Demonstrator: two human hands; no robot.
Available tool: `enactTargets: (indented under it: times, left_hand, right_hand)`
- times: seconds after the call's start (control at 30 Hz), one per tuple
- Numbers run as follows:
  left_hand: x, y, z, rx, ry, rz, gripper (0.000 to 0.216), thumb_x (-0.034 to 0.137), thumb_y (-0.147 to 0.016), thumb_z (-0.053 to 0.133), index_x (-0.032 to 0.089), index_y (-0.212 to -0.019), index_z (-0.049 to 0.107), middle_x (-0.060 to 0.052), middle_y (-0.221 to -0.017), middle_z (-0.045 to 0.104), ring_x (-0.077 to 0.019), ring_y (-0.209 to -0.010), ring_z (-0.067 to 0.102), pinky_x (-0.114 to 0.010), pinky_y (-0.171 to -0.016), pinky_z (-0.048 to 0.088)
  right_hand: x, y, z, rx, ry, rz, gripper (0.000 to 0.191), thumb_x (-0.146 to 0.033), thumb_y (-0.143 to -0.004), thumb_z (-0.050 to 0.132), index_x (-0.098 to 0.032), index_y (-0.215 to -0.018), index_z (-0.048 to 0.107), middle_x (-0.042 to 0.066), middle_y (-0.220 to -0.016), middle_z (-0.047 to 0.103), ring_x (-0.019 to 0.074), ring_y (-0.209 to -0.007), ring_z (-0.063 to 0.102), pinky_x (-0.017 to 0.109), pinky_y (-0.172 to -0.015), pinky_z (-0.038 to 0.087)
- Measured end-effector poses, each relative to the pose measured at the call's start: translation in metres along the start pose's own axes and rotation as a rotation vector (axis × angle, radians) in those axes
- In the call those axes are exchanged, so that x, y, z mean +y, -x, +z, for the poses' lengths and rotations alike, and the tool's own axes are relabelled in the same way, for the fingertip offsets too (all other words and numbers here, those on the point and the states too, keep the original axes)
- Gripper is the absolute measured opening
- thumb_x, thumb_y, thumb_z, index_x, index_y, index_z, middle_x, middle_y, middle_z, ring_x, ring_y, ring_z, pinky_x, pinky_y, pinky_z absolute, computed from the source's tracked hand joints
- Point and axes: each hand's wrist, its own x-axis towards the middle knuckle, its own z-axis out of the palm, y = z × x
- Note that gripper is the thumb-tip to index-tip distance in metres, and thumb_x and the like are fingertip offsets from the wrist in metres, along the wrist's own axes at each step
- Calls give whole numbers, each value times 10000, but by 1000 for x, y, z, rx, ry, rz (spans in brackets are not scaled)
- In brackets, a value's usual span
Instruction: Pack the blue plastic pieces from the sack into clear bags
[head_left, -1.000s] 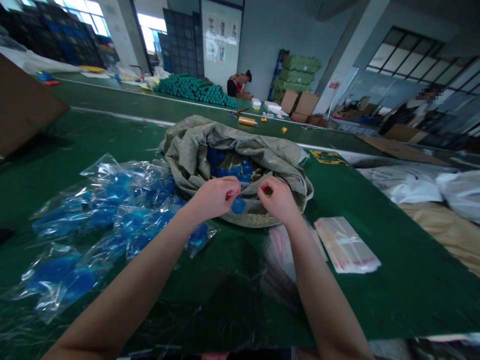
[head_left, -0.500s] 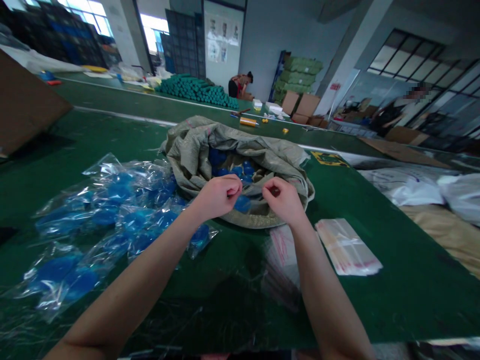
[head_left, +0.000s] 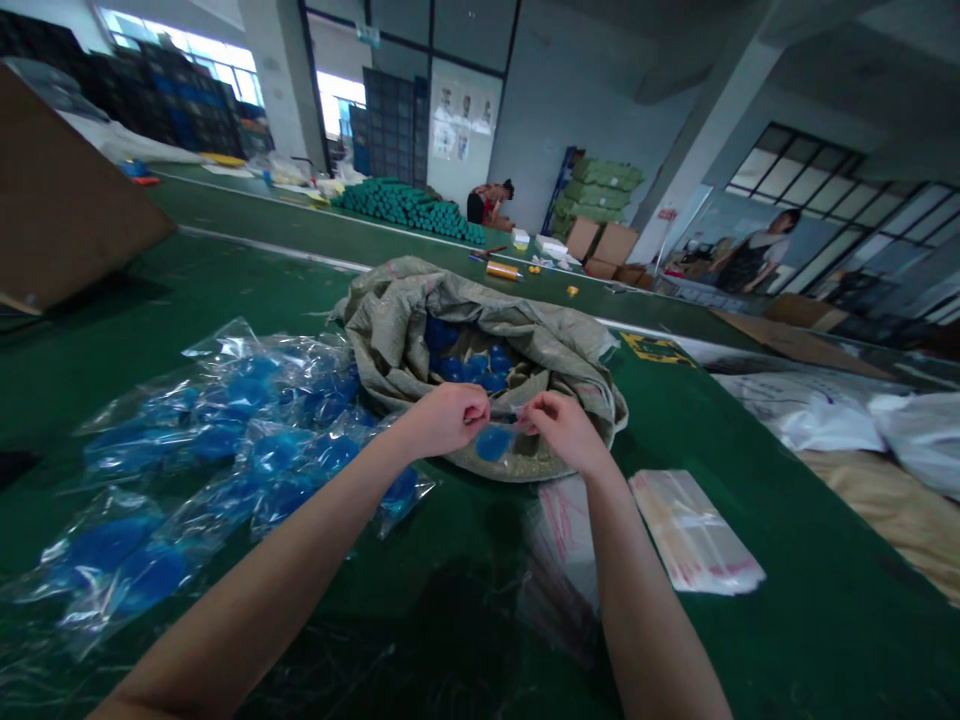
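Note:
Between my two hands hangs a small clear plastic bag (head_left: 507, 428) with a round blue piece (head_left: 493, 443) in it. My left hand (head_left: 448, 420) is closed on the bag's left side. On the other side, the fingers of my right hand (head_left: 561, 428) pinch its upper edge. Both hands are over the near rim of a grey-green woven sack (head_left: 390, 320), rolled open, with several loose blue round pieces (head_left: 472, 368) inside. To the left lies a heap of filled clear bags (head_left: 247, 390), each with blue pieces showing through.
Flat clear bags form a stack (head_left: 697, 530) right of my right forearm; more loose bags (head_left: 562, 550) lie partly under it. A cardboard box (head_left: 67, 200) stands at left. Behind the sack are an orange roll (head_left: 502, 271) and green rolls (head_left: 409, 208). Two people are farther back.
My hands have come closer together and now stretch the bag's top between them. The view has tilted slightly, so the table sits lower. The person at right has shifted.

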Motion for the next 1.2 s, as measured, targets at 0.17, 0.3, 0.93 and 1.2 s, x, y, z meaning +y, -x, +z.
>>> enactTargets:
  times: [0.17, 0.3, 0.93, 1.2]
  left_hand:
    - [-13, 4, 12, -121, -30, -117, 252, 162, -754, 545, 197, -595, 353, 31, -599, 459, -120, -582, 431, -253, -581, 312]
    - [-28, 5, 29, -96, -129, -212, 207, 159, -764, 521, 196, -605, 395, 7, -631, 499, -137, -598, 436, -269, -580, 304]
    - [-38, 1, 52, 191, 80, -624, 375, 393, -789, 685, 206, -591, 428, 5, -640, 568, -153, -628, 504, -277, -599, 327]
    - [-46, 2, 50, 284, 174, -643, 347, 215, -748, 663, 196, -544, 383, 46, -567, 492, -130, -616, 494, -261, -607, 346]
  right_hand:
    - [22, -6, 11, -122, -78, 101, 139, -183, -836, 526, -187, -723, 605, 30, -773, 734, 163, -691, 707, 272, -621, 568]
    - [46, -15, 30, -65, 69, 74, 96, -175, -829, 573, -187, -743, 613, 8, -649, 701, 149, -609, 671, 238, -559, 523]
    - [41, -15, 56, 95, 231, 222, 395, -555, -806, 620, -168, -785, 696, 98, -767, 738, 208, -716, 677, 279, -618, 462]
    - [47, -13, 62, 176, 188, 161, 203, -314, -817, 550, -190, -696, 656, 63, -734, 715, 199, -703, 644, 302, -674, 457]
